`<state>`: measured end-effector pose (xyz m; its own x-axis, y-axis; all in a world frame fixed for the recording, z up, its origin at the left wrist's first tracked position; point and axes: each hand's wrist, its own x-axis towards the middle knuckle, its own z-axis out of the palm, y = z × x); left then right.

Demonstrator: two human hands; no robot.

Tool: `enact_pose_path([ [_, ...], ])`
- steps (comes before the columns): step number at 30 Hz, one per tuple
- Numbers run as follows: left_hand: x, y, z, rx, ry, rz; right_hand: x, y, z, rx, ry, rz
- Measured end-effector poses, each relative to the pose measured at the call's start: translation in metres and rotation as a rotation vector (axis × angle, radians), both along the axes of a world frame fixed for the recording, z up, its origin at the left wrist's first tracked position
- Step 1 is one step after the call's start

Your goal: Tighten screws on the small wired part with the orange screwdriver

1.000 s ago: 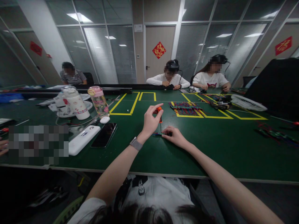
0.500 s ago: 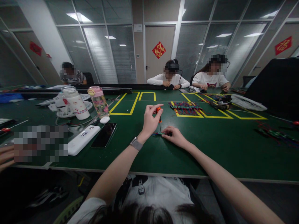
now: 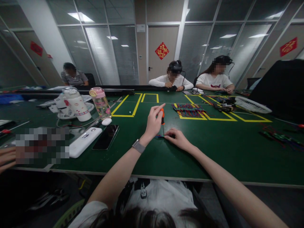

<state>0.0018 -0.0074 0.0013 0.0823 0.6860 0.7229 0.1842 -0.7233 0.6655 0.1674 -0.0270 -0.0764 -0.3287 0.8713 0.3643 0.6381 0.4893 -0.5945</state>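
My left hand [image 3: 154, 121] is closed around the orange and black handle of a screwdriver [image 3: 162, 117]. The screwdriver stands upright, its thin shaft pointing down at a small green circuit board [image 3: 161, 136] with coloured wires. On the board's right side, the fingertips of my right hand [image 3: 176, 138] pinch its edge against the green table [image 3: 199, 164]. Most of the board is hidden by my hands, and where the screwdriver's tip meets it is too small to make out.
Beyond my right hand lies a bundle of wired boards [image 3: 190, 110] across yellow tape; another wired pile [image 3: 282, 136] is at the right. To the left are a black phone [image 3: 105, 137], a white power bank [image 3: 85, 142] and bottles [image 3: 101, 103]. Other people sit at the table.
My left hand's fingers have shifted on the screwdriver's handle, from spread around its top to straighter and closer together. My right hand stays in place at the board.
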Motion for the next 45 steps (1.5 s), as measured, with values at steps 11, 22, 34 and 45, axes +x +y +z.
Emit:
enact_pose_path([
  [11,0.0002,-0.0014,0.0003,0.008,-0.005,-0.006,0.0001,0.0014,-0.0018,0.005,-0.002,-0.001],
  [22,-0.0003,0.0002,-0.0008,0.017,0.007,0.063,0.0007,0.0019,-0.0029,0.005,0.003,-0.005],
  [34,0.0000,-0.0008,0.0006,0.023,-0.005,0.078,0.0010,0.0028,-0.0039,0.028,-0.011,0.000],
  [45,-0.0004,-0.0030,0.0018,0.040,0.012,0.077,0.0008,0.0029,-0.0038,0.019,-0.008,-0.003],
])
